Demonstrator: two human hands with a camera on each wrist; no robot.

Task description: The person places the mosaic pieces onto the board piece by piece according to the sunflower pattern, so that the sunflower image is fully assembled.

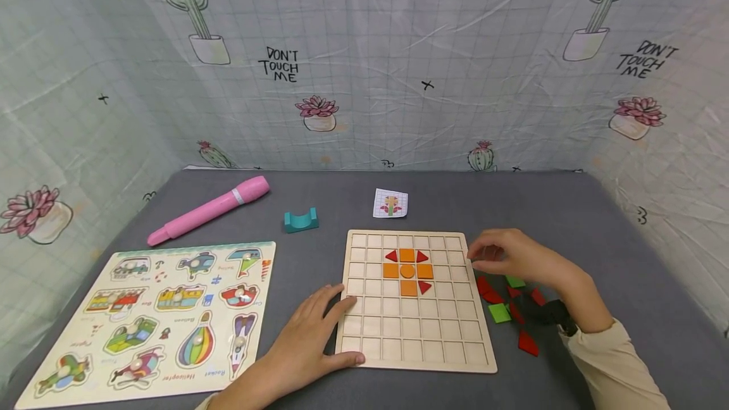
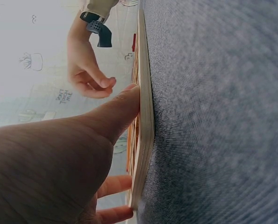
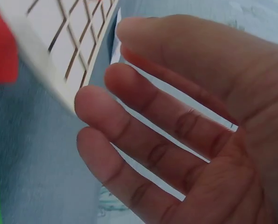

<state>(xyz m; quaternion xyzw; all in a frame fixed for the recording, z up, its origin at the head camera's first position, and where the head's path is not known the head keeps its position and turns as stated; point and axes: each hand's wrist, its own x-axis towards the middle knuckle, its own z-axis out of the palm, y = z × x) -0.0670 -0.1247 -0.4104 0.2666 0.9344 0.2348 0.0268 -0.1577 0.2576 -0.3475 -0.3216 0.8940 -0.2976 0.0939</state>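
My left hand lies flat with straight fingers on the grid board's lower-left edge, while my right hand hovers empty, fingers loosely curled, at its right edge.

On the grid board: four orange squares, one orange circle, three red triangles. Also one pink marker, one vehicle puzzle.

Pale wooden grid board bearing orange squares and an orange disc with red triangles at the corners. Loose red and green tiles on dark grey cloth. Pink marker, teal arched block, multicoloured vehicle puzzle. Pale grid-lined backdrop printed with green cacti, pink succulents and black lettering.
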